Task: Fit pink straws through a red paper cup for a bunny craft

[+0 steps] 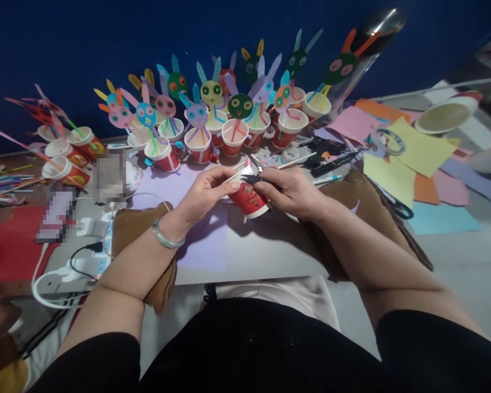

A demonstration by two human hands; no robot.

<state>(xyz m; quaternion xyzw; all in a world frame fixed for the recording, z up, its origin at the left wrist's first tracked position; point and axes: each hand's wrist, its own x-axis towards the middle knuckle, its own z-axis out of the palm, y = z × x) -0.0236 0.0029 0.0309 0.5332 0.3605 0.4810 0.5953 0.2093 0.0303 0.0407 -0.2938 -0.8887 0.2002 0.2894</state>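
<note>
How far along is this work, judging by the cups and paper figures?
Looks done: many paper cups behind the hands bear eared paper figures. In hand: the left hand steadies a tilted red cup, the right hand holding a dark pointed tool at it. Seemingly left: that cup shows no eared figure; how many more remain, I cannot tell.

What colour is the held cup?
The cup in the left hand is mainly red, white at both ends; head view shows it.
</note>
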